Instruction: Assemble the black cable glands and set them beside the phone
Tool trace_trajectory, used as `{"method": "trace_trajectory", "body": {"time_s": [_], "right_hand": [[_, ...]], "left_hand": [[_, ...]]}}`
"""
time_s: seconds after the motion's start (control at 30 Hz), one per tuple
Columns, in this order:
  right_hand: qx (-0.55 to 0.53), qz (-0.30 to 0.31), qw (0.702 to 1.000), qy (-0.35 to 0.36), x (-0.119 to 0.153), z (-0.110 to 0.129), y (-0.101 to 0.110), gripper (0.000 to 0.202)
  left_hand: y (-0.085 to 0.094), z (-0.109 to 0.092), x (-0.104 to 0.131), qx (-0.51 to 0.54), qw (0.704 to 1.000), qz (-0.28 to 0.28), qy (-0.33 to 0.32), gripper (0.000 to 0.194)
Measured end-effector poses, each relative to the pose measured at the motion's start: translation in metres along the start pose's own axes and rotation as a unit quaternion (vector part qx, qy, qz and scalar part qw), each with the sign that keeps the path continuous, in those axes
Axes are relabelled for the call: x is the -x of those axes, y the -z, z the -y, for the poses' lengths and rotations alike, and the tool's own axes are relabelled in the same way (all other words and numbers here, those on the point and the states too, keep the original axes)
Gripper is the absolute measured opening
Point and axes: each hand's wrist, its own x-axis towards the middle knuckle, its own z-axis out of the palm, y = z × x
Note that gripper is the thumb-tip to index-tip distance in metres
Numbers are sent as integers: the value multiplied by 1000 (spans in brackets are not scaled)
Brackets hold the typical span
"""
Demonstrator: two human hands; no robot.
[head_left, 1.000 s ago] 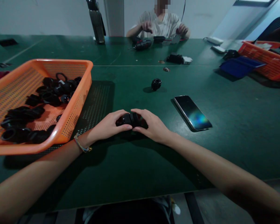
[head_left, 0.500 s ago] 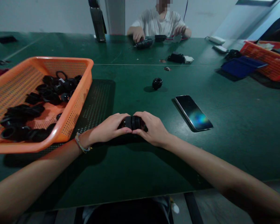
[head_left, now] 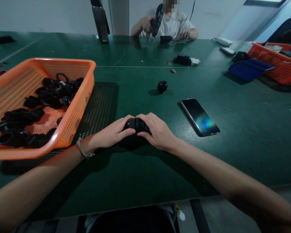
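Observation:
A black cylindrical plastic fitting (head_left: 136,125) lies crosswise between my two hands, just above the green table (head_left: 126,181). My left hand (head_left: 115,131) is closed on its left end, thumb in front and fingers behind. Around the right end wrap the fingers of my right hand (head_left: 157,131). Both palms hide the fitting's ends. Farther back stands a small black ring-shaped fitting (head_left: 162,86), touched by neither hand. To the right of my hands lies a smartphone (head_left: 200,117), screen up.
An orange perforated basket (head_left: 91,87) with several black fittings stands at the left, close to my left forearm. Across the table a person (head_left: 168,26) holds a dark power tool (head_left: 157,20). At the far right are a blue tray (head_left: 247,69) and another orange basket (head_left: 281,66).
My right hand has turned slightly around the fitting, its knuckles a little higher. Across the table, the person has raised the power tool from the tabletop.

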Motion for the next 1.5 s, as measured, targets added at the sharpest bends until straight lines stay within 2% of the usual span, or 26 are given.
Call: {"method": "trace_trajectory", "body": {"time_s": [0.13,0.27,0.43,0.6,0.7,0.83,0.97,1.07,1.17,1.33,1.5], "right_hand": [[-6,-10,1000,0,1,1,0,34],[-34,-9,999,-31,3,3,-1,31],[-91,16,988,-124,2,8,0,25],[-150,57,960,-228,-2,14,2,27],[-179,63,948,-256,-3,15,3,26],[-163,57,960,-220,-2,9,1,25],[-112,31,987,-109,1,-1,-1,35],[-77,7,996,-51,4,-4,-3,41],[-47,-8,998,-34,4,-4,-4,42],[-14,-2,1000,-13,2,-3,-2,38],[-15,-15,1000,-5,2,-1,0,38]], "left_hand": [[-3,0,1,-41,999,-9,2,40],[-7,3,1,-92,995,-26,4,40],[-9,7,0,-157,986,-53,-14,43],[-9,4,-1,-202,978,-55,-9,42],[-9,3,-2,-199,978,-55,-5,42],[-7,3,-2,-131,990,-57,-4,41],[-3,4,-2,-40,998,-50,-7,51],[0,5,-3,-16,999,-28,-10,51],[1,4,-4,-22,1000,-9,2,46],[-3,-1,-2,-44,999,-19,24,39],[-9,-2,0,-55,998,-39,0,38]]}}
